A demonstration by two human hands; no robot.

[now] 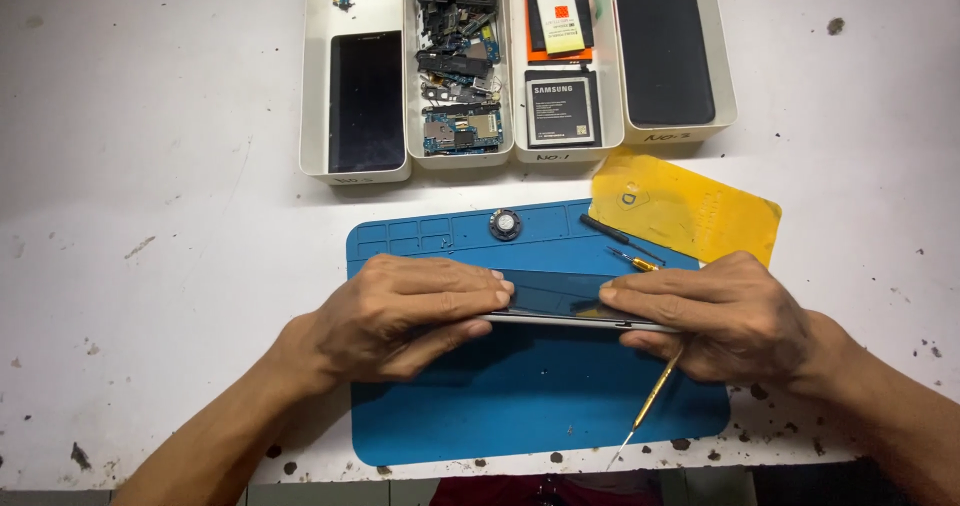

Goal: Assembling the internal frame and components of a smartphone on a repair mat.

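We've got both hands on the phone [560,301] over the blue mat [520,396] near the table's front edge: left hand [400,316] pinching its left end, right hand [720,316] gripping the right end plus a yellow-handled screwdriver [650,401]. Four white trays [355,161] of parts sit along the table's back edge.

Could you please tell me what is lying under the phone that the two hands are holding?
Under the phone lies the blue work mat. A yellow-handled tool pokes out beneath the right hand; its upper end is covered. The left hand hides the mat beneath it.
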